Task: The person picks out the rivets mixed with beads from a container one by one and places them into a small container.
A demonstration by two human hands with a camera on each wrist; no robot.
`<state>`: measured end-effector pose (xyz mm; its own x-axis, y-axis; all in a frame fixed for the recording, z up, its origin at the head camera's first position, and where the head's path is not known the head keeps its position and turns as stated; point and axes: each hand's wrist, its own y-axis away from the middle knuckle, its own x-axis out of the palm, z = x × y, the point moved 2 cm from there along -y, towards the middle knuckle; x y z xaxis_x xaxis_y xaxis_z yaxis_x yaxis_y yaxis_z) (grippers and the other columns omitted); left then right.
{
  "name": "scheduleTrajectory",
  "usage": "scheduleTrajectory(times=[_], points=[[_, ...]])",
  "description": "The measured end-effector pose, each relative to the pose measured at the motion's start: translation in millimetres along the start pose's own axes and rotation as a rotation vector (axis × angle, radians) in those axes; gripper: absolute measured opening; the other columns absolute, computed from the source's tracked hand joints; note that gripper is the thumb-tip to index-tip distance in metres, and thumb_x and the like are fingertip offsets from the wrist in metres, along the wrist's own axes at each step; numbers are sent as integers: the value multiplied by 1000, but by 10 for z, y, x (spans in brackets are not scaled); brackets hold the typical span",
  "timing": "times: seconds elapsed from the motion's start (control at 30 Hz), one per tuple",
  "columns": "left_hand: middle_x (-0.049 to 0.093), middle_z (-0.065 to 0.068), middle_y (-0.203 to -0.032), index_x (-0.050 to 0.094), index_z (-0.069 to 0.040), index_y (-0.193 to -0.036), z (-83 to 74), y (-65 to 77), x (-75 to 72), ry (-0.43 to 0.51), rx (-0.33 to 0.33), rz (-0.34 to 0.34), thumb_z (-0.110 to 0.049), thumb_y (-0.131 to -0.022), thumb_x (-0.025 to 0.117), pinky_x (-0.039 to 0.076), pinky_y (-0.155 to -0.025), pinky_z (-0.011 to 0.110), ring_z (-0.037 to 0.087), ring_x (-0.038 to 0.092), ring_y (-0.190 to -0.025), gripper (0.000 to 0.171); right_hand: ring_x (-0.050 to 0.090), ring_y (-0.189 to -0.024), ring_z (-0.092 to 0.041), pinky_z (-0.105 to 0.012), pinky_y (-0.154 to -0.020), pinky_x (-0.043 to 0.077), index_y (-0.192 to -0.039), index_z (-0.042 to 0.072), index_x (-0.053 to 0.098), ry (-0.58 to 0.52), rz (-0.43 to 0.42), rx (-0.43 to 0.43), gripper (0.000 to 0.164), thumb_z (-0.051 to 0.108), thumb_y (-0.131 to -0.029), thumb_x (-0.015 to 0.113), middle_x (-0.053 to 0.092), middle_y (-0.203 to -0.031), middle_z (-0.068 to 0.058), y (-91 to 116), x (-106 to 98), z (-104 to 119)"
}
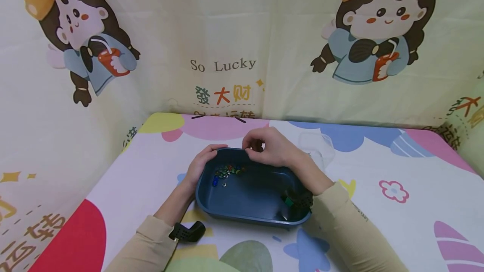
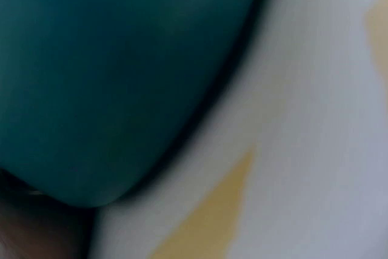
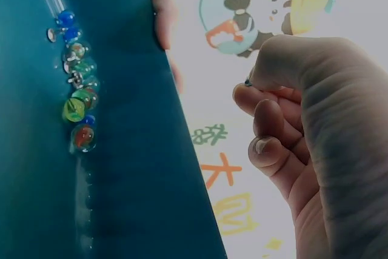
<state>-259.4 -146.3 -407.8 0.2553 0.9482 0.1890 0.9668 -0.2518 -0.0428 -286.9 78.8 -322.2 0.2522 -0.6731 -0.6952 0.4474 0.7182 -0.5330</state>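
Note:
A dark blue rectangular basin point(image 1: 242, 200) sits on the table, with a cluster of small glass marbles point(image 1: 228, 171) at its far left inside. In the right wrist view, blue, green and red-streaked marbles point(image 3: 74, 109) show with small metallic bits among them. My left hand point(image 1: 200, 165) rests along the outside of the basin's far left corner, fingers fairly straight at the rim. Above the far rim, my right hand point(image 1: 272, 148) pinches a tiny dark piece point(image 3: 247, 82) between thumb and forefinger; I cannot tell its kind. The other right fingers are curled loosely.
A clear plastic container point(image 1: 319, 148) stands behind the right forearm. Black wrist cameras point(image 1: 188, 232) are strapped on both arms. The table has a colourful printed cloth point(image 1: 378, 221), and a cartoon-printed curtain point(image 1: 227, 32) hangs behind it.

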Motion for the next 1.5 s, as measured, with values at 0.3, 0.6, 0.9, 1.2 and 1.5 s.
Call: scheduleTrajectory(times=[0.3, 0.6, 0.9, 1.2, 1.5], points=[[62, 9, -127, 49, 1, -142, -11, 19, -36, -42, -25, 1, -21, -109, 34, 45, -101, 32, 23, 58, -117, 43, 55, -64, -12, -29, -57, 49, -93, 5, 71, -51, -73, 23, 12, -4, -85, 71, 65, -81, 4, 39, -27, -11], [60, 10, -132, 49, -2, -143, 0, 0, -30, -46, -46, 9, -23, -109, 33, 44, -103, 33, 23, 56, -121, 43, 55, -64, -15, -27, -56, 47, -94, 5, 71, -79, -110, 62, 12, -5, -87, 71, 65, -82, 3, 85, -145, 28], [58, 11, -134, 47, -3, -145, -1, 0, -16, -27, -52, 15, -23, -109, 33, 44, -104, 35, 26, 54, -124, 44, 58, -70, -17, -29, -63, 51, -95, 7, 73, -68, -85, 186, 12, -3, -88, 72, 67, -87, 0, 168, -345, 56], [57, 12, -135, 48, -4, -145, -7, 7, -32, -29, -59, 8, -24, -109, 33, 43, -105, 37, 28, 53, -125, 45, 58, -75, -21, -30, -67, 52, -99, 5, 73, -79, -93, 275, 11, -1, -90, 71, 68, -89, -5, 252, -495, 6], [56, 11, -135, 47, -3, -146, -7, 3, -29, -22, -59, 18, -24, -109, 33, 44, -103, 36, 28, 53, -125, 45, 60, -75, -22, -28, -69, 51, -98, 2, 72, -115, -98, 350, 9, -2, -90, 69, 67, -90, -10, 409, -703, -66]])
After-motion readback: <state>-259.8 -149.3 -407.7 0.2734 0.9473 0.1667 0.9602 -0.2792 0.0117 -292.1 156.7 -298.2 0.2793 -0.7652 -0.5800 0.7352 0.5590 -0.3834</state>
